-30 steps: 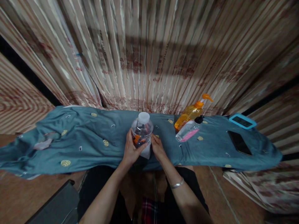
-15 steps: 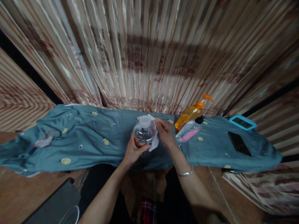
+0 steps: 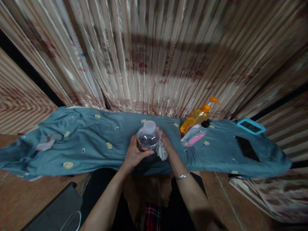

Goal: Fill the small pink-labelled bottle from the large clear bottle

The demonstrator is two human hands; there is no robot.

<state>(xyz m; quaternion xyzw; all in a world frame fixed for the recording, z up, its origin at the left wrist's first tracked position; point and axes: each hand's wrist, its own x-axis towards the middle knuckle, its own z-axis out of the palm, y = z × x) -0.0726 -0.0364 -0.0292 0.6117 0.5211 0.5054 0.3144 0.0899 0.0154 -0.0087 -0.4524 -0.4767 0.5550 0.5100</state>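
A clear plastic bottle (image 3: pixel 148 138) with a white cap stands upright near the middle of the cloth-covered table. My left hand (image 3: pixel 134 154) is wrapped around its left and near side, thumb across the front. At the bottle's right side, my right hand (image 3: pixel 165 141) holds a crumpled white cloth or tissue (image 3: pixel 162 152) against it. Part of the white piece hangs below that hand, and its fingertips are hidden behind the bottle.
Right of the bottle lie an orange pump bottle (image 3: pixel 195 119) and a clear bottle with a pink label (image 3: pixel 194 134). Farther right are a black phone (image 3: pixel 247 148) and a blue-framed device (image 3: pixel 251 126). A teal cloth (image 3: pixel 91 144) covers the table; a pleated curtain (image 3: pixel 154 64) hangs behind.
My right hand has moved down and toward the far right side of the bottle, carrying the white piece with it. My left hand keeps its hold, and the bottle stays in place.
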